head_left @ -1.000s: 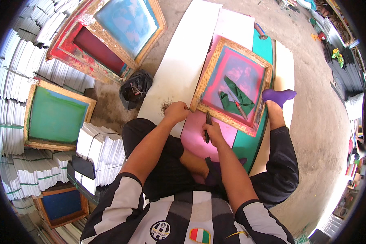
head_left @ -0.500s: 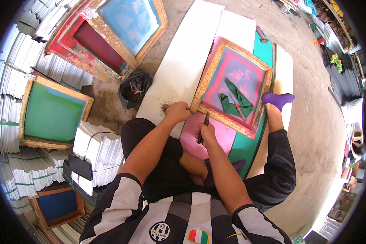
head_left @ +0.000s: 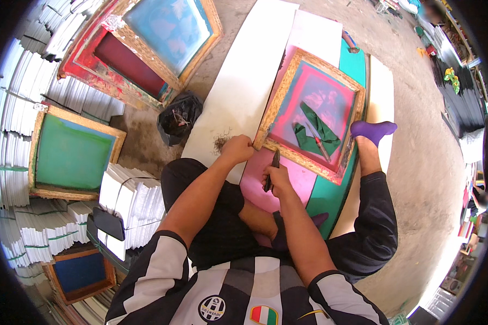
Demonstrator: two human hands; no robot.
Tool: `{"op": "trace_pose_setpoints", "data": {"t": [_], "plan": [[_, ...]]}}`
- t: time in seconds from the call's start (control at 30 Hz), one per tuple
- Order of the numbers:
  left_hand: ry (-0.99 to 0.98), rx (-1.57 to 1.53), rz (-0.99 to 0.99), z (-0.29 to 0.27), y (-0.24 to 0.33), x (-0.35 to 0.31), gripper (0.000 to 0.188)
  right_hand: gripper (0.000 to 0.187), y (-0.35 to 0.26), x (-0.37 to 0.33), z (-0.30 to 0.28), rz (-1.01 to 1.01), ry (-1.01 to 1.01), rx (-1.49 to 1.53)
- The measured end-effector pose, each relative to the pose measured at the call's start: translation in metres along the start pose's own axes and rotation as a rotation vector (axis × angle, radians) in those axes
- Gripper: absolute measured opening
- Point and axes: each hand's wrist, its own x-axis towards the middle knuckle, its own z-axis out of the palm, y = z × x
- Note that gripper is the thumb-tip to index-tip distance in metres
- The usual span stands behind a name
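Note:
A wooden screen-printing frame with a pink-edged mesh lies on boards in front of me. My left hand is closed, its fingertips at the frame's near left corner; anything pinched there is hidden. In my right hand is a slim black tool, seemingly pliers, its tip pointing up near the frame's near edge. On the mesh lie dark green cloth pieces and a thin red-handled tool. Beside my left hand is a small heap of thin dark bits.
My purple-socked foot rests against the frame's right side. A hammer lies beyond it on the green board. To the left are a black plastic bag, a green screen frame, stacked white sheets and a black phone-like object.
Both hands stay nearly where they were, the right still holding the black tool. My foot at the frame's right side has shifted slightly to the right.

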Motion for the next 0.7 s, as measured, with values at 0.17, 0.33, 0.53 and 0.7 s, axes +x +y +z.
{"op": "trace_pose_setpoints", "data": {"t": [0.17,0.33,0.53,0.7], "plan": [[0.013,-0.052,0.018,0.0,-0.004,0.002,0.026,0.011,-0.007,-0.004,-0.006,0.069,-0.111,0.084],[0.03,-0.117,0.021,0.005,-0.01,0.002,0.026,0.012,-0.005,0.003,-0.017,0.125,-0.235,0.173],[0.009,-0.151,0.048,0.004,-0.012,0.004,0.028,0.008,-0.006,0.004,-0.018,0.188,-0.29,0.261],[-0.011,-0.14,-0.031,0.0,-0.012,0.0,0.028,0.01,-0.006,0.007,-0.033,0.262,-0.449,0.377]]}}
